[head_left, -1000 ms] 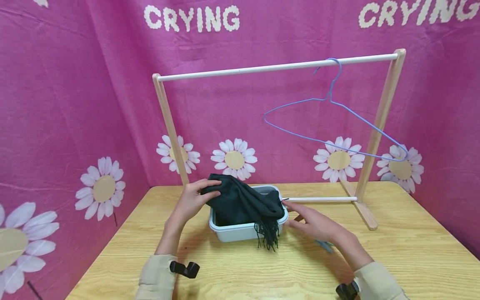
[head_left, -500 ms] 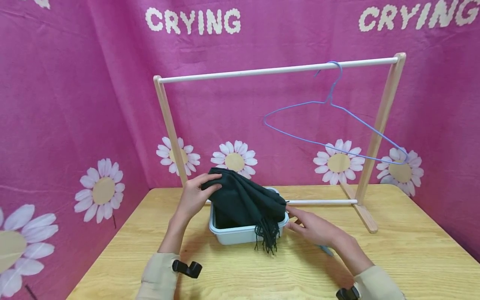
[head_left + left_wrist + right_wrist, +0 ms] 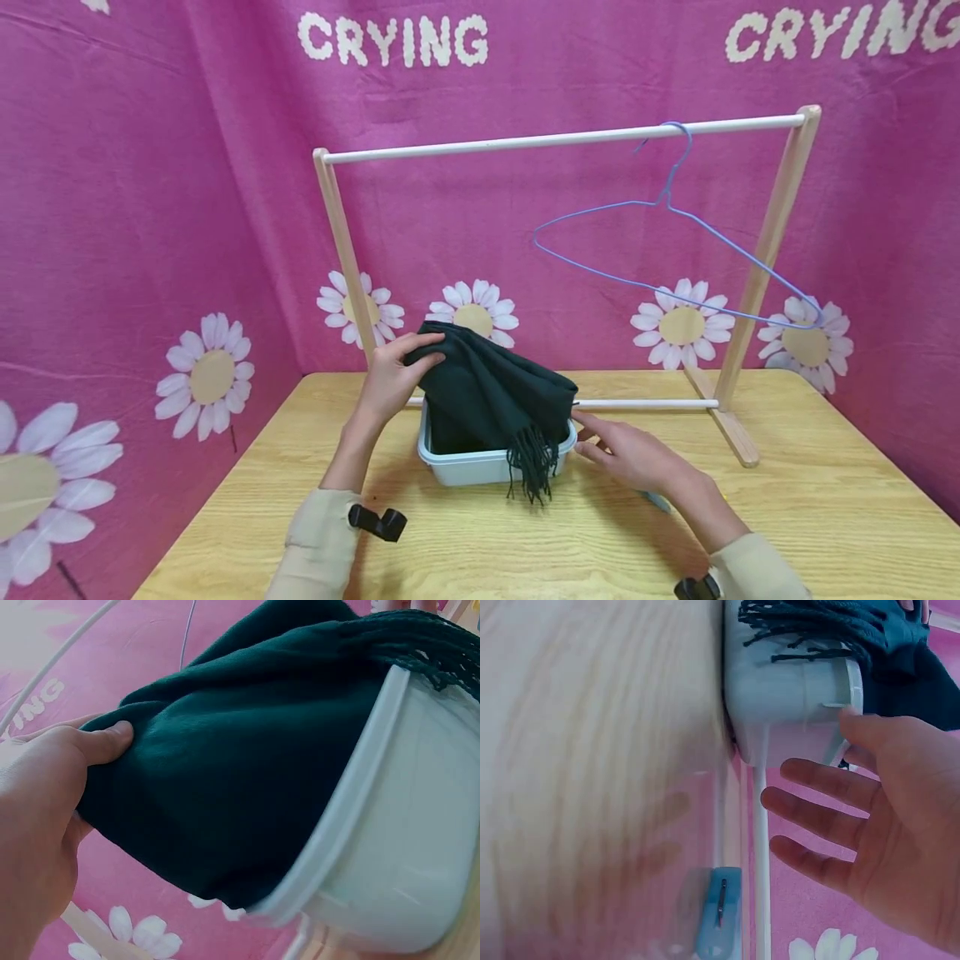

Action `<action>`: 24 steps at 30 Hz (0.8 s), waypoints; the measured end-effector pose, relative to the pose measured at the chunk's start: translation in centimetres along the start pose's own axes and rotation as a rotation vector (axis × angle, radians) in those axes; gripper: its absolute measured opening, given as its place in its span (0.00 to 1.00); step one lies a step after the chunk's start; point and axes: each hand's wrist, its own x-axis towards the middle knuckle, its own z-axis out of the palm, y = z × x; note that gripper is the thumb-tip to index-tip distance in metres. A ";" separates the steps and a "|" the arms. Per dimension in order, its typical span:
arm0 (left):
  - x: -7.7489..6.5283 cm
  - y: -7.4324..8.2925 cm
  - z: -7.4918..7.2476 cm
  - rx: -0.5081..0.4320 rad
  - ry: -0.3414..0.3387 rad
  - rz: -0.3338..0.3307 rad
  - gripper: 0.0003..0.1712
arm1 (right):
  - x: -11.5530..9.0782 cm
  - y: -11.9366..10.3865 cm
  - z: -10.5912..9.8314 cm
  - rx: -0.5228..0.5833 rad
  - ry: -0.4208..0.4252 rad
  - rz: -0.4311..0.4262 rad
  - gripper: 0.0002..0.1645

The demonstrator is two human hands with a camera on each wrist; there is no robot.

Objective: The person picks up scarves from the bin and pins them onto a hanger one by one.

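Note:
A dark green scarf [image 3: 487,383] with a fringed end lies bunched in a pale blue-white plastic tub [image 3: 480,469], its fringe draped over the near rim. My left hand [image 3: 392,377] pinches the scarf's upper left edge between thumb and fingers and holds it raised above the tub. In the left wrist view, the thumb [image 3: 112,741] presses on the cloth. My right hand [image 3: 626,454] is at the tub's right end. Its thumb touches the rim in the right wrist view, while several fingers [image 3: 817,814] reach out loosely, holding nothing. The index finger is partly hidden.
Behind the tub stands a wooden rack with a white top rail [image 3: 480,145] and a lower rail [image 3: 648,403]. A blue wire hanger [image 3: 667,196] hangs from the top rail, toward the right. A small blue object with a dark slot [image 3: 720,915] lies near my right hand.
My left hand has lifted the scarf's left edge higher, and more of the cloth rises out of the tub. The right hand stays beside the tub's right end.

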 end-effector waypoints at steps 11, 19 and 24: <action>2.2 2.7 0.2 0.001 0.087 0.012 0.16 | -1.3 0.6 -4.3 -0.010 0.183 -0.011 0.34; 2.5 5.5 0.3 0.058 0.098 0.008 0.15 | -2.9 1.2 -9.4 -0.111 0.400 -0.095 0.31; 3.3 4.1 0.8 0.038 0.067 -0.006 0.16 | -3.9 1.6 -11.7 -0.180 0.540 -0.142 0.31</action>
